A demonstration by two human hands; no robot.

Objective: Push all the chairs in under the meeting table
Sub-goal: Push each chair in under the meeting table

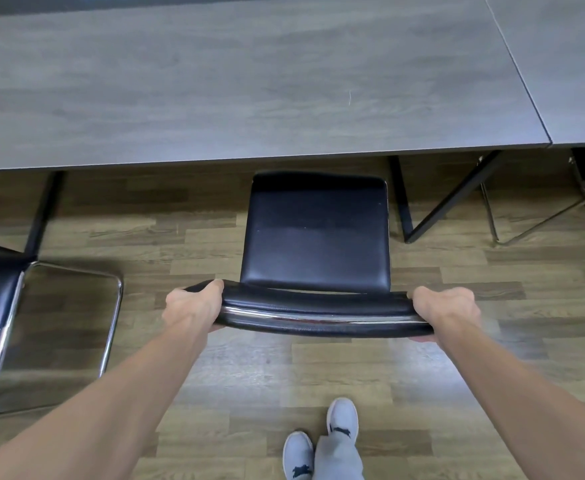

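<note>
The left hand (194, 304) and right hand (445, 306) clamp the 2 ends of the chair (315, 237) backrest, its seat ahead of them just short of the surface (249, 81); a skewed push could catch the right-hand table leg (402, 199).

No readable text, labels, brands or numbers anywhere in view.
</note>
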